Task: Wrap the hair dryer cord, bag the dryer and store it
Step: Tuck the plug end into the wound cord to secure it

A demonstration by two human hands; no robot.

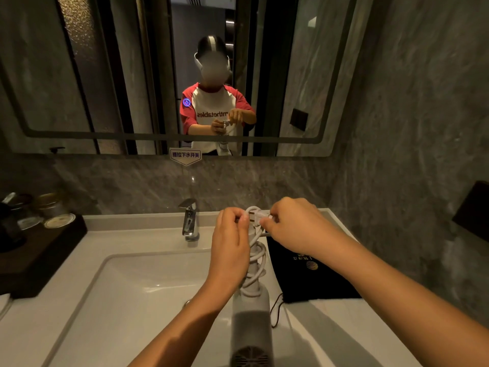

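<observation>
A white hair dryer (251,321) hangs body down over the sink, its handle pointing up. The white cord (258,258) is coiled several times around the handle. My left hand (230,239) grips the top of the handle and the coils. My right hand (293,226) pinches the white plug (258,215) at the cord's end, just above the handle tip. A black drawstring bag (304,274) with a gold logo lies flat on the counter to the right, partly under my right forearm.
A white sink basin (127,287) with a chrome faucet (190,221) lies below my hands. A dark wooden tray (39,250) with jars and a cup stands at the left. A mirror (132,75) covers the wall ahead; a dark wall fixture (473,210) is at the right.
</observation>
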